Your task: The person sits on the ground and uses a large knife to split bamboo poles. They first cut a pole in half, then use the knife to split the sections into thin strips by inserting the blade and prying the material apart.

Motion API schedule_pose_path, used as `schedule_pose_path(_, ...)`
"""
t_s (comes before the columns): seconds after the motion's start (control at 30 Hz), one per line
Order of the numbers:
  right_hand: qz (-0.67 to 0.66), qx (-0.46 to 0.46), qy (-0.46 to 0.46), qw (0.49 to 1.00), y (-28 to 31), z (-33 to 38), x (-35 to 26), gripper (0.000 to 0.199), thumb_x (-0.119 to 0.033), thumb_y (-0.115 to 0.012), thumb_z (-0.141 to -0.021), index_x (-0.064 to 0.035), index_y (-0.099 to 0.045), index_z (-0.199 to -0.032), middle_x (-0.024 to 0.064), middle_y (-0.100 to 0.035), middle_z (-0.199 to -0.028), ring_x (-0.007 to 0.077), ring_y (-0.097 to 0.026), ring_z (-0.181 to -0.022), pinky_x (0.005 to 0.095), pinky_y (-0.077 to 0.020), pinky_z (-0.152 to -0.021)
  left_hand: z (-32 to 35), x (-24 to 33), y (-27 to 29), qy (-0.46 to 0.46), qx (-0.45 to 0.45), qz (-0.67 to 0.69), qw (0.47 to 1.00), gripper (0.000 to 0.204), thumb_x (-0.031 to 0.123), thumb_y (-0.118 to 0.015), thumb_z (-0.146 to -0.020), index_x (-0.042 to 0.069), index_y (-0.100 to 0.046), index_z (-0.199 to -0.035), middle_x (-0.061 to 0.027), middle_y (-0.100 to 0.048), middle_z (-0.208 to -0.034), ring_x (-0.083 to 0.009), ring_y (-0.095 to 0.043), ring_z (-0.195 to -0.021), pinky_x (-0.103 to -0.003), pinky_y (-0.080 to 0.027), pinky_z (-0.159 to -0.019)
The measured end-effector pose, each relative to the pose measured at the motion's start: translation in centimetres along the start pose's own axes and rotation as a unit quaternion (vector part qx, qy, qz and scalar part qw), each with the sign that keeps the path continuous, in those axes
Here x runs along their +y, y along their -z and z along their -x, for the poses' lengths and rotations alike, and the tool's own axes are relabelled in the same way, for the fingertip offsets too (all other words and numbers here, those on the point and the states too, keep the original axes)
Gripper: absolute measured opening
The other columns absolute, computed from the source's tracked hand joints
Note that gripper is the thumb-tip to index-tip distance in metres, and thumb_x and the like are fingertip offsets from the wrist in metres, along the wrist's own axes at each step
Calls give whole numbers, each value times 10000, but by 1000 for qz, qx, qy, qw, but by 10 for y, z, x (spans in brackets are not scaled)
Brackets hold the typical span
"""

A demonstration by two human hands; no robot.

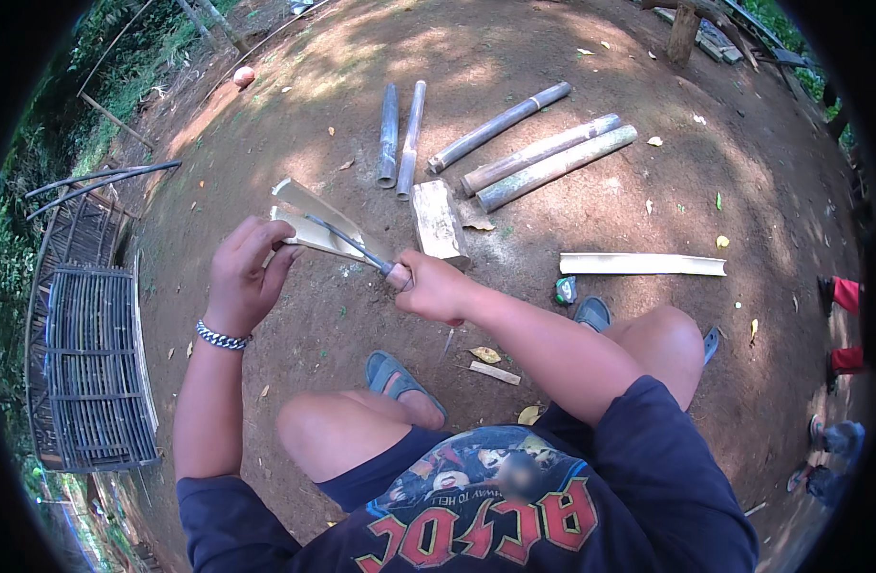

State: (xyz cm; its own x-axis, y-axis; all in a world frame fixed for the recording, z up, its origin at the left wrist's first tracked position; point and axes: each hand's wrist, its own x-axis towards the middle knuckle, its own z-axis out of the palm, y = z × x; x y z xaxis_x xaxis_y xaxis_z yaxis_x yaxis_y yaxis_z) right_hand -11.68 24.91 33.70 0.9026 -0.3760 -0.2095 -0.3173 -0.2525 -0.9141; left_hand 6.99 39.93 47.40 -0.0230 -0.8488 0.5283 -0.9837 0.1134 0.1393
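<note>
My left hand [242, 272] pinches the near half of a split bamboo piece [314, 199] at its left end, with fingers and thumb closed on the edge. The two pale halves spread apart in a V toward the left. A long knife [350, 241] lies between them, its dark blade along the split. My right hand [436, 288] is wrapped round the knife's handle, to the right of the bamboo. Just beyond that hand sits a pale wooden block [440, 220] on the soil. Where the halves meet is partly hidden by the blade and handle.
Several bamboo poles [552, 164] lie beyond the block. To the right are a split bamboo length [643, 264] and a green-and-black tape measure [566, 290]. A bamboo slat structure [94, 358] stands at the left. Other people's legs [844, 296] show at the right edge.
</note>
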Motion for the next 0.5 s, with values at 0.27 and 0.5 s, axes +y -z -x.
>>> schedule_pose_path(0.27,69,-55,-104,991,-40,-55,75,384,-183,-635,-846,26,-595,-1165,280,-675,-1067,421,-662,-1023,471,-520,-891,8,-13,7,-5,-11,-3,1000,181,16,-744,-805,14,-635,-949,-111,-639,-836,-240,-610,-703,-325,-482,-622)
schedule_pose_path(0.5,73,-22,-134,988,-57,-60,99,338,-152,-640,-807,14,-623,-1100,280,-674,-1077,421,-650,-1053,472,-510,-914,15,-22,4,-24,2,-11,1000,230,67,-779,-775,57,-638,-957,-87,-610,-775,-243,-588,-654,-347,-462,-576)
